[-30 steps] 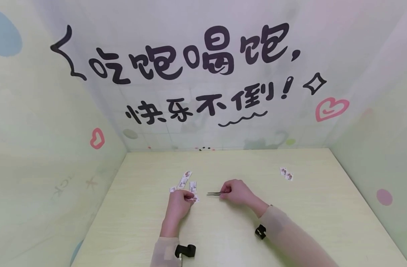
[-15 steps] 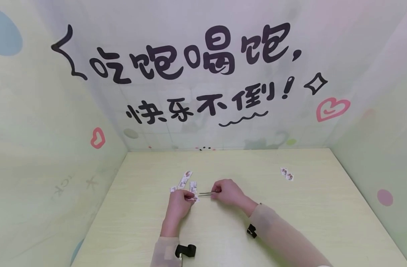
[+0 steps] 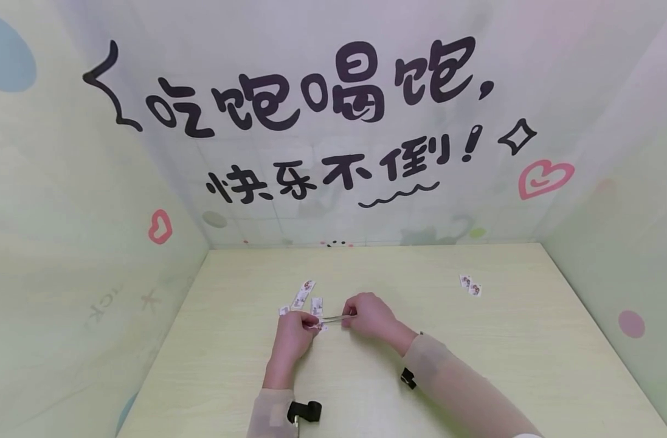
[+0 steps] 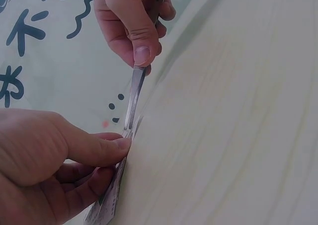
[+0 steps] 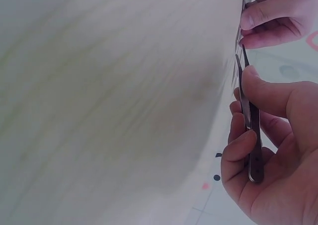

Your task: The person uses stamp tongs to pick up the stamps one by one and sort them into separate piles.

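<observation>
Card [image 3: 321,327], small and printed, at the fingertips of the left hand [image 3: 292,334], on the side facing the right hand [image 3: 370,315]; the left hand, the nearer one, pinches it. The right hand grips tweezers [image 4: 135,93] lying crosswise, tips pointing left and close by the pinch, contact unclear. Fingers hide the card's long axis

The table [image 3: 366,389] has pale wood grain. Printed paper pieces [image 3: 302,296] lie left of centre, two similar pieces [image 3: 474,289] back right.
</observation>
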Available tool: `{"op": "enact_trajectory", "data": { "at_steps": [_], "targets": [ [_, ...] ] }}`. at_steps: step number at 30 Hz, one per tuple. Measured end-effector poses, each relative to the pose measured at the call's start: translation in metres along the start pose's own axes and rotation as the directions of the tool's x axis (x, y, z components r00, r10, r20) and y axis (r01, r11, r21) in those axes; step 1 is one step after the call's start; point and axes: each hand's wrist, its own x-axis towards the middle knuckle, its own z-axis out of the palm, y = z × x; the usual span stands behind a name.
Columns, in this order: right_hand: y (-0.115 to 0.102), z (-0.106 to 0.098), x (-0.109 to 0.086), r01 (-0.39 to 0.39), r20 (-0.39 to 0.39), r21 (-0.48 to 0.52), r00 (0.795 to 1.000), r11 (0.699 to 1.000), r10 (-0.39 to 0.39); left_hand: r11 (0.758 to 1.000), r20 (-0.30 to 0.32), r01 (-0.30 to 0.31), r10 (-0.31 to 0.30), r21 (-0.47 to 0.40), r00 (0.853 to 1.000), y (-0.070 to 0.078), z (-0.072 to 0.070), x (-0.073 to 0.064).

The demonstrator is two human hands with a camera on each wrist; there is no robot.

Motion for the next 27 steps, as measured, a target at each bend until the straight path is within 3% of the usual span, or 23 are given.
{"op": "enact_trajectory", "data": {
  "at_steps": [12,27],
  "targets": [
    [0.003,0.0,-0.003,-0.018,0.017,0.053,1.0,0.998,0.017,1.0,-0.001,0.001,-0.001,0.003,1.0,0.001,0.0,0.0],
    [0.013,0.011,-0.011,-0.051,0.056,0.19,0.998,0.98,0.041,1.0,0.005,0.022,-0.022,0.002,1.0,0.002,-0.001,0.0]
  ]
}}
